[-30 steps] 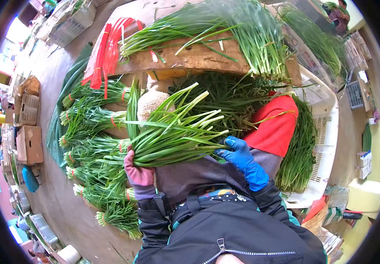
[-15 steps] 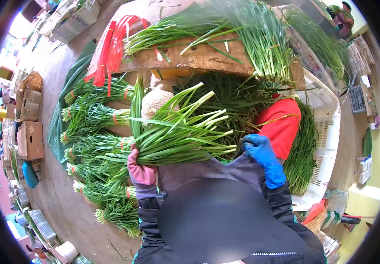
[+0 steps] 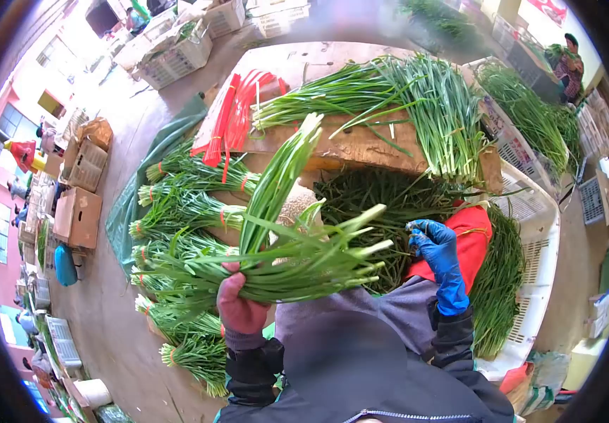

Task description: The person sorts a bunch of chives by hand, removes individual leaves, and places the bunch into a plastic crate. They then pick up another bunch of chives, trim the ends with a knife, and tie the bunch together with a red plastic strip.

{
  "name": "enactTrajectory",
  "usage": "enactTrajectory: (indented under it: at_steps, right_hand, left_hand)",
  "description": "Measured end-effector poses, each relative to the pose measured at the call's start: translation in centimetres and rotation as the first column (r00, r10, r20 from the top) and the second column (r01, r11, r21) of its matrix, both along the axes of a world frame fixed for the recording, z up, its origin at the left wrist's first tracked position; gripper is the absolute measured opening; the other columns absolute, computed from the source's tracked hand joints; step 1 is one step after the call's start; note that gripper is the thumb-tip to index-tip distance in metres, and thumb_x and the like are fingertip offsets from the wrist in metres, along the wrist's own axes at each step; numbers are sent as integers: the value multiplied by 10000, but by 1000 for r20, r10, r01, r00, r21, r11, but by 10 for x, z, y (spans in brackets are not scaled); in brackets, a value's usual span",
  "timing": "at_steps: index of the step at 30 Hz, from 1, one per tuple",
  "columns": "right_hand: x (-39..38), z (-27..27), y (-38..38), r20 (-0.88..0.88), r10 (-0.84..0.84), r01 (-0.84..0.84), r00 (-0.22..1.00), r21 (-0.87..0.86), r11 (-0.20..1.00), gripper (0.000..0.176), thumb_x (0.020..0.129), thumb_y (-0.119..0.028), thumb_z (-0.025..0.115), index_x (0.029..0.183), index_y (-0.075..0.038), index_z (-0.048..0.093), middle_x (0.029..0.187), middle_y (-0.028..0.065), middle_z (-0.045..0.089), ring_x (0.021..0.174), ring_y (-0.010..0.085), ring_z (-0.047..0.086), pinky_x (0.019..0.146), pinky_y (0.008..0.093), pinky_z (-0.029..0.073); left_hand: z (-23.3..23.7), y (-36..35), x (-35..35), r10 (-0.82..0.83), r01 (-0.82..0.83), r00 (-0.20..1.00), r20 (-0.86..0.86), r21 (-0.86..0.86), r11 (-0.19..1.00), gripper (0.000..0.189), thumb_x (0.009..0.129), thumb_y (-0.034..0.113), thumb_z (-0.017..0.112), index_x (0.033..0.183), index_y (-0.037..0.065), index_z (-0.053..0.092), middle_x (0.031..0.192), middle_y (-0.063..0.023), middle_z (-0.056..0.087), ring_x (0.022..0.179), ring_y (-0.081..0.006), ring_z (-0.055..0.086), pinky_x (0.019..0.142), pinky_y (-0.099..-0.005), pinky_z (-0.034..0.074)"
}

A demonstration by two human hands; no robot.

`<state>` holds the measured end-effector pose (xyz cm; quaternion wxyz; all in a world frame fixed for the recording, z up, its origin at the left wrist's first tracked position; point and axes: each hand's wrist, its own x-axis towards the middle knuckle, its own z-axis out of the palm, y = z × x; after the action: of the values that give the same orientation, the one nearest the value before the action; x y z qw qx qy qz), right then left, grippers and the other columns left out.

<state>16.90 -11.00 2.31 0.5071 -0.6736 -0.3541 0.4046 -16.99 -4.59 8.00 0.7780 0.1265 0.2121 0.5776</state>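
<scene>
My left hand (image 3: 242, 304), in a pink glove, is closed around a bunch of garlic chives (image 3: 311, 271). Most of the pale stem ends point right, while one part of the bunch (image 3: 276, 187) sticks up away from the rest. My right hand (image 3: 437, 247), in a blue glove, hovers right of the stem ends, apart from them. Its fingers are curled together; whatever they may hold cannot be made out. Just behind it lies a red cloth (image 3: 472, 229). Loose dark green leaves (image 3: 368, 194) are heaped beyond my hands.
Tied chive bundles (image 3: 198, 211) with red bands line the left side. Ahead, a wooden board (image 3: 361, 144) carries loose chives (image 3: 435, 106) and red strips (image 3: 244, 106). A white crate (image 3: 540, 247) with chives stands right. Another person (image 3: 570, 67) is at the far right.
My left hand has lifted the bunch, and part of it now stands upright with its pale ends up. The right hand stays near the red cloth. The camera view has shifted.
</scene>
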Motion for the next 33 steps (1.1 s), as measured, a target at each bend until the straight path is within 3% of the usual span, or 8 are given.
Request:
enactTrajectory:
  at_steps: [3,6,9,13,17,19,20,33]
  right_hand:
    - [9,-7,4,39,-31,21,999,235,972,142,860,-55,567,982,-25,633,831,-6,636,639,44,562,512,188,448]
    - [13,-2,-9,0,-81,80,997,83,993,130,858,-74,576,967,-33,633,803,-20,617,626,35,539,496,178,430]
    - [14,-10,-18,10,-81,80,997,46,996,71,836,-85,616,877,-30,635,699,-38,568,579,27,480,492,187,398]
    - [26,-25,-23,272,62,-49,960,-54,997,94,801,-85,657,764,-16,604,614,-31,489,594,41,442,528,211,387]
    - [16,-33,-9,255,79,-58,964,-87,995,90,778,-63,660,850,-18,630,645,-6,511,620,66,483,569,223,417]
    - [4,-33,2,309,0,-53,951,162,985,185,770,-52,647,951,-17,637,739,26,566,660,94,529,605,239,448]
    - [7,-31,3,340,99,-119,935,36,992,265,765,-44,634,1029,-22,628,832,54,598,725,124,572,657,248,471]
    - [-30,-4,39,296,261,-289,919,55,956,189,766,-70,653,946,-13,654,795,91,626,715,160,594,678,268,473]
  left_hand:
    - [0,-5,-4,-86,85,993,-87,-6,996,317,764,33,506,1073,103,508,1122,-142,554,1036,-303,548,914,-464,454]
    - [-46,3,-27,-49,34,937,-347,-51,998,342,786,37,513,1125,74,494,1090,-93,568,1004,-271,561,907,-433,456]
    - [-72,3,-51,-211,147,945,-250,-254,956,314,830,53,505,1143,72,495,1097,-89,567,1033,-257,549,919,-423,440]
    - [-66,1,-64,-170,119,935,-312,-175,977,326,823,44,493,1147,78,491,1120,-93,558,1048,-244,548,922,-425,445]
    - [-64,6,-65,-85,31,950,-300,-181,983,346,805,48,499,1151,59,494,1100,-103,576,1007,-247,572,904,-405,462]
    - [-66,8,-64,-90,40,955,-284,-175,984,346,796,51,508,1142,57,502,1094,-106,583,1001,-251,574,901,-405,462]
    - [-65,8,-61,-51,2,960,-275,-177,984,350,793,52,510,1143,55,502,1084,-109,588,989,-253,580,897,-403,466]
    - [-70,13,-64,17,-64,966,-258,-175,983,363,781,37,487,1144,15,482,1128,-173,565,1016,-289,565,907,-418,458]
